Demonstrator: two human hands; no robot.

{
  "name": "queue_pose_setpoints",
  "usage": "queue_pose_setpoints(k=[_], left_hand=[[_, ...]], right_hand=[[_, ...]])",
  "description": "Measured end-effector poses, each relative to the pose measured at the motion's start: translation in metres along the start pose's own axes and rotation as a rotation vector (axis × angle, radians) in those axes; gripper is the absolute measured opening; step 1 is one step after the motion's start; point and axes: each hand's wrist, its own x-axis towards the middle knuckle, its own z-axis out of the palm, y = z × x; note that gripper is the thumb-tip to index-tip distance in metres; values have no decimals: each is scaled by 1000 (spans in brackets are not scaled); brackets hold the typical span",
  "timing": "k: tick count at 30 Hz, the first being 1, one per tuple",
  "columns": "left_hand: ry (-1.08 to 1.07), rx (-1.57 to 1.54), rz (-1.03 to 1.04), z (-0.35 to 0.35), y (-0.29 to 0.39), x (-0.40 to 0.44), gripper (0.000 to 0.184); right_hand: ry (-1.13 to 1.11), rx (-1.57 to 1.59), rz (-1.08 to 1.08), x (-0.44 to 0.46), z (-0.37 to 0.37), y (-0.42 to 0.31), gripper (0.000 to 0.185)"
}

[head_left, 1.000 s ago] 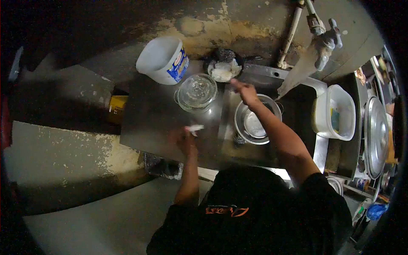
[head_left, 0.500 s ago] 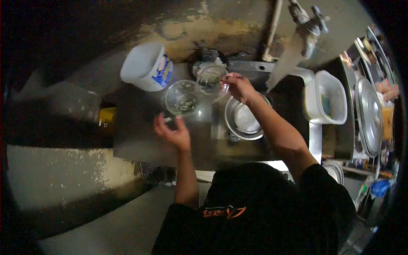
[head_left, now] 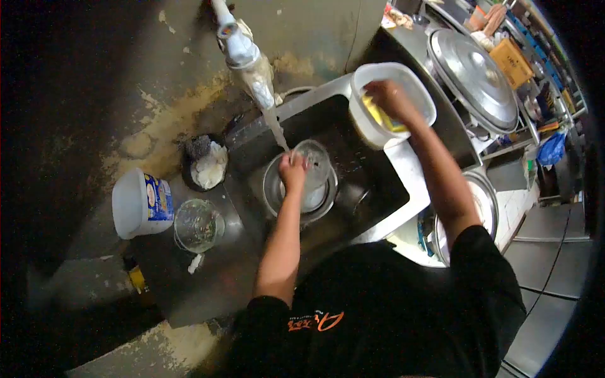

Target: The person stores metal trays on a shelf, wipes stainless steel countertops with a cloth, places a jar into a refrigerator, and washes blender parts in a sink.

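My left hand (head_left: 293, 171) grips a clear glass lid (head_left: 314, 162) by its edge, tilted over the metal bowl (head_left: 273, 189) in the sink. Over the white tub (head_left: 413, 88) at the sink's right corner is my right hand (head_left: 387, 97), blurred, its fingers above a yellow item (head_left: 378, 114) inside; whether they touch it is unclear. A glass bowl (head_left: 199, 225) stands on the metal counter, with a small white scrap (head_left: 196, 263) beside it.
A cloth-wrapped tap (head_left: 252, 75) hangs over the sink (head_left: 372, 195). Left of it are a dark bowl with white material (head_left: 209, 169) and a white bucket with a blue label (head_left: 129, 205). A large lidded pot (head_left: 476, 79) stands at the upper right.
The view has swung right. The glass piece has passed from my right hand to my left, over the sink. My right hand has moved to the white tub. The scrap now lies on the counter.
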Motion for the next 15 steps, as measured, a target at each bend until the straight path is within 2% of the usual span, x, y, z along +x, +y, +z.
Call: queue_pose_setpoints(k=[1,2,3,4,6,7,8,11,13,15], left_hand=[[20,-12,-40,-1,-3,7,18],[40,-4,-110,-2,0,8,19],[59,-1,-170,1,8,10,21],[77,-1,-228,3,14,12,23],[5,-226,-363,-2,12,17,23],[-31,-343,-430,-6,7,21,23],[-171,-494,-382,-10,2,21,21],[-182,-430,-279,-11,27,11,17],[-125,-436,-287,-17,19,19,21],[-99,-482,-320,-16,19,24,21]], right_hand=[[-217,-338,313,24,1,45,29],[-369,-362,359,21,-1,60,34],[-498,-296,449,14,13,105,42],[-376,-512,152,-5,29,138,47],[-412,-717,-55,-6,41,153,52],[-587,-713,32,13,37,152,51],[-768,-702,123,22,33,145,50],[-191,-335,321,43,6,111,32],[29,38,170,35,-37,-27,32],[-34,130,-119,20,-6,-72,33]])
